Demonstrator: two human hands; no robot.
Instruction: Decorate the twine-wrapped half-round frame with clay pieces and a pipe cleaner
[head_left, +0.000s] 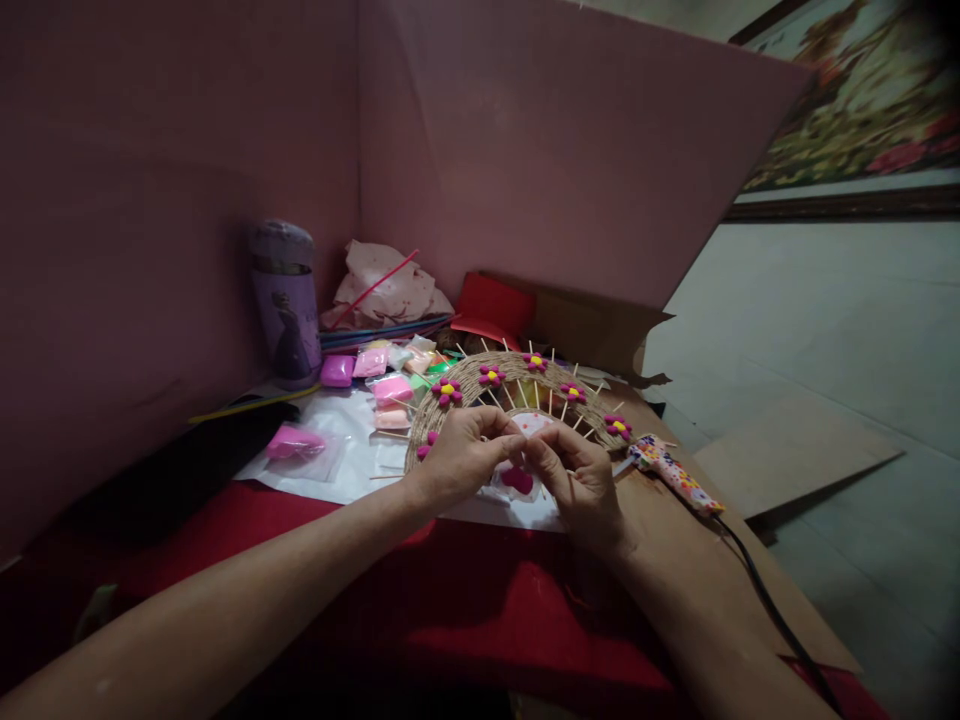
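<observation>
My left hand (466, 455) and my right hand (583, 488) meet fingertip to fingertip above the near side of a twine-woven ring (510, 370). Both are pinched closed; whatever lies between the fingers is too small or hidden to make out. Thin sticks poke out around the ring, and magenta clay flowers (448, 391) with yellow centres sit along its band. Just below my fingers, a lump of magenta clay (517, 478) rests on clear wrapping. To the right of my right hand lies a flower-patterned glue gun (675, 475) with a black cord.
Packets of coloured clay (391, 390) lie on a white sheet (330, 485) over a red cloth (480, 580). A purple tumbler (286, 310) stands at the back left. Behind are crumpled pink fabric (390, 285) and a red item (495, 305). Brown cardboard (720, 590) covers the right side.
</observation>
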